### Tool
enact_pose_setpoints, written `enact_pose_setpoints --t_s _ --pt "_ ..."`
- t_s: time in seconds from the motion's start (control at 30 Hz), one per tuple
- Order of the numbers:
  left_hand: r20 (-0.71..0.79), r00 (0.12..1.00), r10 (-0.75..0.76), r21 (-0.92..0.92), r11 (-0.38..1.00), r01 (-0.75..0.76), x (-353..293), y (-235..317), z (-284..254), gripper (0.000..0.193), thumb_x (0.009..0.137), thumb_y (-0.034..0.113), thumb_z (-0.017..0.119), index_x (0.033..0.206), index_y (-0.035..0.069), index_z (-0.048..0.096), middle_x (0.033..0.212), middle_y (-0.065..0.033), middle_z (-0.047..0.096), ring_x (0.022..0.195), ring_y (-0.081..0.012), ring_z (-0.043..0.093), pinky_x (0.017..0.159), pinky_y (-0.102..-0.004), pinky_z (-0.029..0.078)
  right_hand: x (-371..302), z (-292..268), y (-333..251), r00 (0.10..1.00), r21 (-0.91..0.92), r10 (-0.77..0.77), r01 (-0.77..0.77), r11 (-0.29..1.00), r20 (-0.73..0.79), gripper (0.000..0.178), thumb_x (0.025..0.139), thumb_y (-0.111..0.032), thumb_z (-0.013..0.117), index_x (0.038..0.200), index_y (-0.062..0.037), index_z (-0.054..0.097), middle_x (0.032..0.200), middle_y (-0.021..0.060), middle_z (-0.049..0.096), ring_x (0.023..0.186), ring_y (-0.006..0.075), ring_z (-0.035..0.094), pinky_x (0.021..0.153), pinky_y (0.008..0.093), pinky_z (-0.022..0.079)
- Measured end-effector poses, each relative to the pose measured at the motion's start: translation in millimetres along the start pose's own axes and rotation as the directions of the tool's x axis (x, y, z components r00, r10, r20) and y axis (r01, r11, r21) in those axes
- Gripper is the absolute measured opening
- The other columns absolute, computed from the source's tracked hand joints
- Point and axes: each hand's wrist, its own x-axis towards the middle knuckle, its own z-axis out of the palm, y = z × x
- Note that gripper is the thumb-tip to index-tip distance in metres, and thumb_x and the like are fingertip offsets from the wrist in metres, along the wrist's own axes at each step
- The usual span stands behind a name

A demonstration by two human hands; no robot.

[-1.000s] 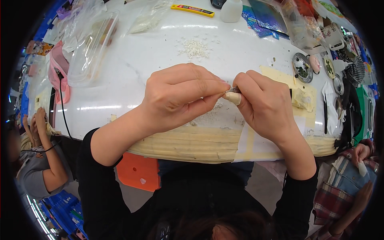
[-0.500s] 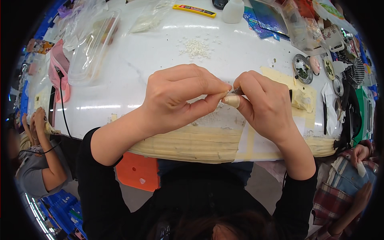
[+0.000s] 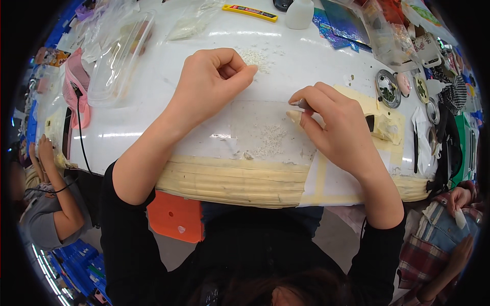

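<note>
My left hand (image 3: pixel 217 76) is closed in a pinch at the near-left edge of a pile of tiny white pieces (image 3: pixel 255 57); whatever its fingertips hold, if anything, is too small to make out. Between thumb and forefinger, my right hand (image 3: pixel 334 122) grips a small grey metal piece (image 3: pixel 304 105), perhaps a blade. Pale tape (image 3: pixel 294 116) wraps the right thumb's tip. The hands are apart. Below and between them, white crumbs (image 3: pixel 270 140) are scattered on a clear sheet over the white table (image 3: pixel 199 137).
A yellow cutter (image 3: pixel 250 12) and a white bottle (image 3: pixel 299 14) stand at the back. Clear plastic boxes (image 3: pixel 120 61) lie left, beside a pink mesh pouch (image 3: pixel 76 86). Round metal tins (image 3: pixel 388 87) sit right. Co-workers' hands (image 3: pixel 46 150) show at both sides.
My left hand has moved away from the right, up and left to the white pile. The right hand has shifted slightly, still gripping the metal piece.
</note>
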Motion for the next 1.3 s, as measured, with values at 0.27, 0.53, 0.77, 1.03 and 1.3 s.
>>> enact_pose_setpoints --t_s 0.27,0.53,0.77,1.03,1.3 --pt "-0.01 0.994 0.106 -0.099 0.989 -0.107 -5.2 -0.4 9.1 0.016 0.091 0.014 0.068 0.088 -0.002 0.067 0.077 -0.0009 0.064 0.064 -0.0029 0.054 0.058 -0.0167 0.046 -0.3 8.2 -3.1 0.994 -0.061 -0.016 0.023 0.998 0.104 0.018 0.077 -0.003 0.068 0.093 -0.0104 0.063 0.086 0.0036 0.058 0.07 0.0231 0.062 0.057 0.0344 0.048" --pt "0.139 0.99 0.019 -0.195 0.981 0.009 -11.6 7.1 11.4 0.018 0.091 0.011 0.069 0.103 -0.002 0.07 0.086 -0.0029 0.068 0.068 -0.004 0.058 0.063 -0.0175 0.049 -0.4 13.7 -1.5 0.994 -0.144 -0.028 0.044 0.989 0.108 0.018 0.082 -0.008 0.064 0.097 -0.0047 0.054 0.087 0.0094 0.054 0.067 0.0287 0.062 0.054 0.0391 0.047" --pt "0.3 0.954 -0.006 -0.441 0.886 0.144 -18.5 8.4 17.5 0.018 0.09 0.007 0.069 0.105 -0.003 0.07 0.089 -0.0037 0.069 0.076 -0.005 0.06 0.07 -0.0197 0.049 5.4 3.0 2.9 0.997 0.18 0.023 -0.01 0.984 -0.074 0.016 0.084 -0.003 0.063 0.098 -0.0048 0.056 0.089 0.0095 0.057 0.073 0.0285 0.062 0.059 0.0375 0.048" --pt "0.389 0.921 -0.033 0.031 0.999 0.023 -10.2 19.8 -13.8 0.008 0.085 0.004 0.072 0.091 -0.001 0.069 0.081 -0.0007 0.065 0.071 -0.0061 0.056 0.064 -0.021 0.047 6.2 1.4 0.2 0.996 0.169 0.037 -0.024 0.985 -0.075 0.01 0.084 -0.004 0.066 0.093 -0.0054 0.061 0.085 0.0076 0.058 0.068 0.0261 0.062 0.059 0.0336 0.049" --pt "0.408 0.908 0.092 0.12 0.981 -0.153 -16.2 17.5 -8.1 0.007 0.084 0.002 0.071 0.086 -0.001 0.065 0.077 -0.0045 0.059 0.068 -0.0117 0.055 0.063 -0.0252 0.048 6.3 1.8 -1.2 0.996 0.165 0.029 -0.016 0.986 -0.081 0.015 0.08 0.0 0.065 0.093 -0.0071 0.063 0.084 0.0069 0.059 0.069 0.0255 0.063 0.059 0.0336 0.05"
